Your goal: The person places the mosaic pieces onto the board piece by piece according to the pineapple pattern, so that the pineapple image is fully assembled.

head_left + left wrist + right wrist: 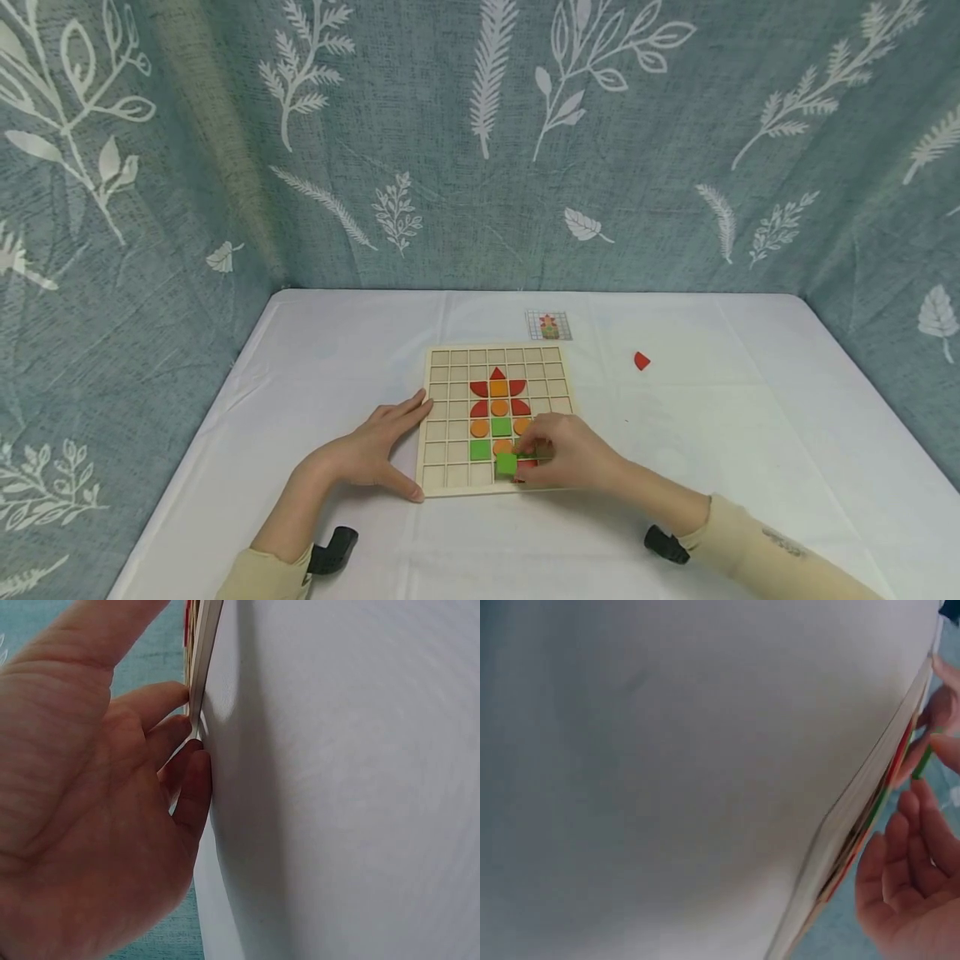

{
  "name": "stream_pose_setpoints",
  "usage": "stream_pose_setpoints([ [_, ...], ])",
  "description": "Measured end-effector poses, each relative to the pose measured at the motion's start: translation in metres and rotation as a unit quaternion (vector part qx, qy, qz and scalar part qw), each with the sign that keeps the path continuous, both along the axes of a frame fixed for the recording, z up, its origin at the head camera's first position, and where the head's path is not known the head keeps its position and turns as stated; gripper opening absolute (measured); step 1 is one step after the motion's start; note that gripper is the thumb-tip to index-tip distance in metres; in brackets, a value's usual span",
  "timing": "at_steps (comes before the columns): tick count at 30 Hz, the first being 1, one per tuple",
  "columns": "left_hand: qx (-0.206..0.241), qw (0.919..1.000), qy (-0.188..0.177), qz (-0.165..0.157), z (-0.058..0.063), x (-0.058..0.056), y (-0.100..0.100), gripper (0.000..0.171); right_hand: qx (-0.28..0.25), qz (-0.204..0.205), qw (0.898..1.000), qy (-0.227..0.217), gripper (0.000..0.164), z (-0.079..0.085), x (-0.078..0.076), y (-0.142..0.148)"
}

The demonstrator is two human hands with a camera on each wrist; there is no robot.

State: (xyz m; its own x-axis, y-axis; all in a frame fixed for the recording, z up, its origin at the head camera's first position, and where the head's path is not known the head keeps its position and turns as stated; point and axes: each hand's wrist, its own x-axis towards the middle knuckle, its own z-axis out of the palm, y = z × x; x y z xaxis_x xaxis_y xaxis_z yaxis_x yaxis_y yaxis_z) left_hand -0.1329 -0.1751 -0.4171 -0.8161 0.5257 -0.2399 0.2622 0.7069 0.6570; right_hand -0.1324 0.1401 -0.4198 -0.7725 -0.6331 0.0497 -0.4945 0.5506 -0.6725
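Note:
A wooden grid board (448,477) lies on the white table, with red, orange and green tiles set in its middle columns. My left hand (363,450) rests against the board's left edge, fingers and thumb spread and fairly straight; in the left wrist view its fingertips touch the board's side. Between thumb and fingers my right hand (573,454) pinches a green square tile (506,464) above the lower rows, beside an orange round tile (502,447). That tile appears edge-on as a thin green piece (924,761) in the right wrist view. The right hand hides some lower right cells.
A small pattern card (550,326) lies behind the board. One loose red quarter-circle tile (642,361) is on the tablecloth to the right. A patterned blue-green curtain (450,208) surrounds the table's back and sides.

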Motion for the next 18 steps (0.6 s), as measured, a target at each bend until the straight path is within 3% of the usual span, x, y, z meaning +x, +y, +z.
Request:
stream_pose_setpoints([
  [6,-0.001,1.0000,-0.007,0.005,-0.001,0.000,0.001,0.120,0.067,0.020,0.994,0.079,0.015,0.003,0.006,-0.010],
  [13,-0.006,0.9999,-0.007,0.007,-0.002,0.000,0.001,0.120,0.086,0.007,0.991,0.098,0.014,0.004,0.011,-0.010],
  [18,-0.006,0.9999,-0.007,0.009,-0.002,-0.001,0.001,0.120,0.085,0.000,0.993,0.086,0.015,0.003,0.011,-0.009],
])
